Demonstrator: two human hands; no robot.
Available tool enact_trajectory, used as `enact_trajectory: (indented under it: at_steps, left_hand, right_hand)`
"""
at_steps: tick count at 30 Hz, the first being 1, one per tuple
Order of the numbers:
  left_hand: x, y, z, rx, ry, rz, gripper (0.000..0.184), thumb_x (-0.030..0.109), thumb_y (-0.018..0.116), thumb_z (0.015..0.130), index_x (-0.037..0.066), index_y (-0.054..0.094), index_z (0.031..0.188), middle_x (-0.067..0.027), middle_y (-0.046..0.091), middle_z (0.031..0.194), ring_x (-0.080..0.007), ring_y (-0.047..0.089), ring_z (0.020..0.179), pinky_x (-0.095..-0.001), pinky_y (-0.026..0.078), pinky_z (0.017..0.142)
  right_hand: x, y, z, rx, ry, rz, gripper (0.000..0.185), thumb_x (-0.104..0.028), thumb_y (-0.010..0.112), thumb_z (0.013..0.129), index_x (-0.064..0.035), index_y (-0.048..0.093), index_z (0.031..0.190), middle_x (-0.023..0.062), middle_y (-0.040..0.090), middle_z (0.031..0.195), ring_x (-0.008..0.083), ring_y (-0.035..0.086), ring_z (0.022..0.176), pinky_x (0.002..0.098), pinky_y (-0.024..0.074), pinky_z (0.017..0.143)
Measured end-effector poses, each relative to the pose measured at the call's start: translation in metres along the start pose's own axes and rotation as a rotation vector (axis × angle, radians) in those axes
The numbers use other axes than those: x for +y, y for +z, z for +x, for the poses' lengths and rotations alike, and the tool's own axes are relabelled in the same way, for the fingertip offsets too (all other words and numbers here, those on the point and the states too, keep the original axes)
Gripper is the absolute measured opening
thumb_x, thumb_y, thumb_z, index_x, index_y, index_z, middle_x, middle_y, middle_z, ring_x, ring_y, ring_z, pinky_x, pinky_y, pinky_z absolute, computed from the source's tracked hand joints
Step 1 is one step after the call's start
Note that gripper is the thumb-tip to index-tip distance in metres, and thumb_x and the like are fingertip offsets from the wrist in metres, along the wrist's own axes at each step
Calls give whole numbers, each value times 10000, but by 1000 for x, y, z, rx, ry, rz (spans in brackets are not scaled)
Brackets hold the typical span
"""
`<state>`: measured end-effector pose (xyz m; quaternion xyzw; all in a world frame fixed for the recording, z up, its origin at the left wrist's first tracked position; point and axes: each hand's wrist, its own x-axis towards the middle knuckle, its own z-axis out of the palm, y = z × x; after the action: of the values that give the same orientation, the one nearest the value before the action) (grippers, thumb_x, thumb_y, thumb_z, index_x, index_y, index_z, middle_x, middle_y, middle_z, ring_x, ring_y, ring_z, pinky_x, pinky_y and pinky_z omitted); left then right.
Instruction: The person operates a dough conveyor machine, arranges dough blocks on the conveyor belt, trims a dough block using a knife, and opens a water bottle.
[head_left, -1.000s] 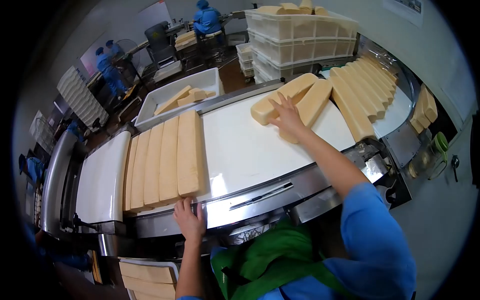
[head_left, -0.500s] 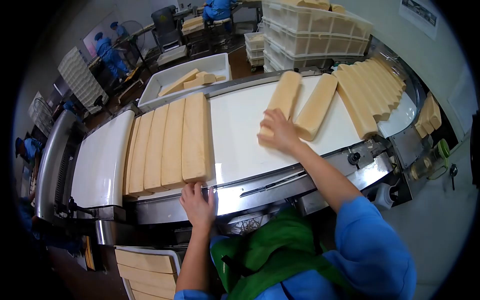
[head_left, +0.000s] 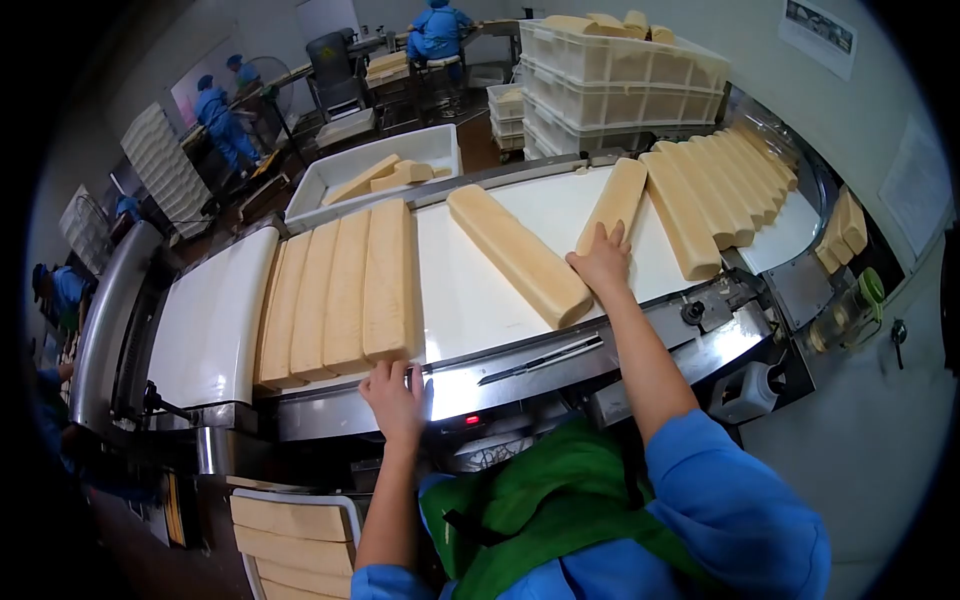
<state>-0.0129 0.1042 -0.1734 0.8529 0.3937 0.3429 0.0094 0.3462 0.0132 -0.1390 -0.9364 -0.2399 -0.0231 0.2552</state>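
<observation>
Long, pale tan loaf-like blocks lie on a white conveyor belt. My right hand grips the near end of one slanted loaf, fingers on top and thumb at its left side. Just left of it, another loaf lies diagonally, its near end by the belt's front edge. My left hand rests at the metal front rail, fingers slightly bent and apart, holding nothing. Its fingertips are at the near end of the rightmost loaf in a side-by-side row.
More loaves crowd the belt's right end. Behind the belt stands a white bin with loaf pieces; stacked crates are at the back right. A tray of loaves sits low at left. People in blue work farther off.
The loaf my right hand held has swung to a diagonal and been let go. My right hand has moved right onto the neighbouring loaf. The left hand stays near the rail.
</observation>
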Motion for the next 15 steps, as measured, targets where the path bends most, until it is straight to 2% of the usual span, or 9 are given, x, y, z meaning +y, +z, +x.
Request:
enact_trajectory:
  at_steps: [3, 4, 6, 8, 9, 11, 12, 14, 15]
  left_hand:
    - [-10, -1, 1, 27, 7, 2, 145, 209, 621, 829, 69, 624, 867, -92, 569, 883, -261, 532, 896, -409, 346, 868]
    - [-13, -1, 2, 29, 4, -2, 145, 209, 621, 829, 69, 624, 867, -92, 569, 883, -261, 532, 896, -409, 346, 868]
    - [-16, -1, 1, 27, 13, -3, 135, 202, 618, 831, 72, 624, 866, -87, 568, 880, -256, 531, 893, -410, 346, 869]
    - [-14, -3, 3, 32, 11, -8, 132, 199, 606, 851, 68, 617, 866, -88, 570, 881, -265, 532, 890, -408, 345, 869]
    - [-14, -4, 2, 31, 11, -8, 132, 196, 594, 872, 65, 610, 867, -89, 571, 882, -274, 532, 888, -406, 343, 868]
    - [-15, -5, -1, 14, 11, -13, 126, 191, 595, 871, 66, 609, 867, -88, 570, 880, -273, 533, 887, -404, 344, 868]
    - [-15, -4, 1, 21, 9, -24, 121, 187, 595, 870, 67, 609, 868, -87, 570, 878, -272, 533, 887, -402, 344, 868]
    - [-14, -1, 3, 50, 10, -16, 122, 186, 594, 871, 66, 609, 866, -88, 568, 869, -270, 533, 887, -398, 345, 867]
    - [-14, -3, 2, 58, 8, -20, 121, 187, 595, 871, 67, 610, 869, -86, 569, 874, -268, 533, 893, -397, 344, 869]
  right_hand:
    - [29, 10, 3, 44, -206, 223, 778, -369, 672, 763, -83, 345, 1408, 232, 283, 1466, 384, 379, 1287, 470, 399, 1000]
    - [42, 5, 2, 46, -208, 218, 778, -369, 672, 763, -83, 345, 1408, 232, 283, 1466, 384, 379, 1287, 470, 399, 1000]
    - [73, -7, 1, -381, 30, 1199, 657, -277, 639, 800, -71, 389, 1372, 199, 407, 1391, 357, 429, 1244, 458, 400, 987]
    - [112, -10, 20, -47, -206, 797, 611, -201, 639, 798, -89, 415, 1356, 153, 472, 1328, 352, 413, 1251, 454, 396, 974]
    - [120, -17, 23, -54, -201, 792, 611, -201, 639, 798, -89, 415, 1356, 153, 472, 1328, 352, 413, 1251, 454, 396, 974]
    - [126, -34, 19, 445, -233, -293, 660, -206, 690, 745, -115, 430, 1345, 134, 464, 1328, 347, 378, 1277, 451, 389, 973]
    - [124, -39, 16, 449, -232, -289, 660, -206, 690, 745, -115, 430, 1345, 134, 464, 1328, 347, 378, 1277, 451, 389, 973]
    - [118, -46, 16, 262, -36, -372, 699, -214, 725, 705, -127, 439, 1337, 125, 405, 1385, 343, 338, 1300, 509, 381, 970]
    - [115, -47, 19, 183, -18, -292, 714, -230, 726, 693, -127, 438, 1338, 115, 327, 1439, 356, 301, 1321, 574, 348, 980]
